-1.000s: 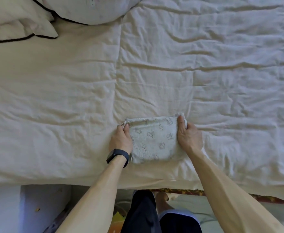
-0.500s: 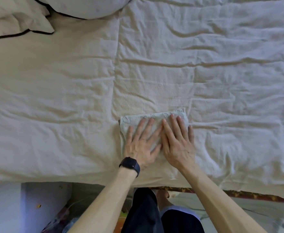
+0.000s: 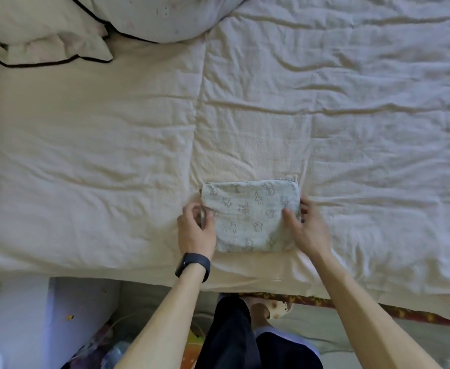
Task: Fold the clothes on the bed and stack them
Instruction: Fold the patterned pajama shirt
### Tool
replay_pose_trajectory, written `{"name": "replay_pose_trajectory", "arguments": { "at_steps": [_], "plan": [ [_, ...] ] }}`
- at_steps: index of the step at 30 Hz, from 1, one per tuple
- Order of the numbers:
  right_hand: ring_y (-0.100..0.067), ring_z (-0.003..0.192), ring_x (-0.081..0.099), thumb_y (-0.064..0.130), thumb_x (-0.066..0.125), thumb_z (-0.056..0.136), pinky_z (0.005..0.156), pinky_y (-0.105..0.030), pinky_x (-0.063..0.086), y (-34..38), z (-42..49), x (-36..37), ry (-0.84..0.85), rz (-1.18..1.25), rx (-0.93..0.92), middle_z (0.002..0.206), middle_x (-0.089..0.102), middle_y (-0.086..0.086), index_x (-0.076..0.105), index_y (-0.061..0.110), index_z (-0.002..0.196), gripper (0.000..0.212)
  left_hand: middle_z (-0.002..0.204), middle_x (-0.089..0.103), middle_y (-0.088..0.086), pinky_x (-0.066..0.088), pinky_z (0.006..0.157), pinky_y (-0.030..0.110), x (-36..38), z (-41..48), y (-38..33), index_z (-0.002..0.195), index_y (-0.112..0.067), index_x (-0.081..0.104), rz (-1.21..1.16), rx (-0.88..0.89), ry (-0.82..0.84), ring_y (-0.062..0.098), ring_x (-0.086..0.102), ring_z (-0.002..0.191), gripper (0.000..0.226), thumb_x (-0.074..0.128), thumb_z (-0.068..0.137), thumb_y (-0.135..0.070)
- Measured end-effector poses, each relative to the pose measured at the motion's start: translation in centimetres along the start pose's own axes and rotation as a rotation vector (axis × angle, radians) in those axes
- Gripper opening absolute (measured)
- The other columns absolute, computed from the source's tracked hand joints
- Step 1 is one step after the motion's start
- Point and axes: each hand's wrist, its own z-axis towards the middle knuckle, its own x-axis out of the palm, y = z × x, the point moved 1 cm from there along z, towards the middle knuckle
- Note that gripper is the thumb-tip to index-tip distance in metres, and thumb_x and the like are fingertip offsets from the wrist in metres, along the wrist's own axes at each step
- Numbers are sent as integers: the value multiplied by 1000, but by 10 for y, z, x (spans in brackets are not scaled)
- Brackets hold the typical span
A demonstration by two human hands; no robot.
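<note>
A folded cloth (image 3: 250, 217) lies flat on the bed (image 3: 112, 155), close to the near edge and about midway across the view. It is pale grey-green with small printed figures and makes a neat rectangle, somewhat wider than it is deep. Its long axis runs left to right, nearly in line with the bed's near edge, with the right end tipped a little away from the person. The short ends point left and right. At the far right corner the layered edges of the fold stick out slightly.

The left hand (image 3: 196, 230) is at the cloth's left end. Its grip is clamped on that edge, with the thumb on top of the fabric and the fingers curled in at the side. The right hand (image 3: 307, 230) is at the right end. Its grip is also closed on the cloth, with the thumb lying on the top face and the fingers wrapped round the outer edge. Both forearms reach in from the bottom of the view.

A black wristband (image 3: 193, 266) sits on the left wrist. The bed's cream cover is creased all over. Two pillows (image 3: 45, 30) with dark piping lie at the far left corner, well apart from the cloth. Below the bed's edge are dark trousers (image 3: 234, 336) and a foot in a slipper (image 3: 271, 310).
</note>
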Motion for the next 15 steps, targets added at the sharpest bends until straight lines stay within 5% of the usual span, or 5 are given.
{"name": "replay_pose_trajectory", "arguments": {
  "at_steps": [2,5,7,10,15],
  "plan": [
    [-16,99,70,44,76,89,84,-42,60,8,8,-9,102,190,151,125,66,0,50,20,132,55,105,56,-6,41,58,16,-3,8,-6,113,-26,39,-209,-261,77,14,62,84,44,73,88,-39],
    [-9,76,75,37,86,80,57,-29,60,14,21,-18,280,328,238,100,74,4,55,23,107,43,103,64,-5,51,84,33,-9,29,-3,114,-15,56,-253,-397,295,21,63,94,42,79,85,-36],
    [-15,84,76,35,87,79,64,-34,61,12,29,-21,355,342,239,101,76,3,58,22,112,46,100,75,5,56,92,46,-14,39,-4,116,-5,67,-336,-427,395,29,70,96,38,78,86,-25],
    [-23,99,75,24,80,88,79,-41,62,14,36,-24,443,391,221,113,76,-1,59,18,130,47,94,78,8,58,88,45,-18,42,-12,116,-5,69,-372,-403,506,28,74,92,27,72,91,-15],
    [-26,104,73,15,74,93,75,-42,63,18,29,-25,476,519,180,122,73,-2,54,29,139,52,122,68,19,48,104,54,-16,32,-21,123,-5,59,-519,-347,518,34,65,114,26,57,98,1]
  ]
}}
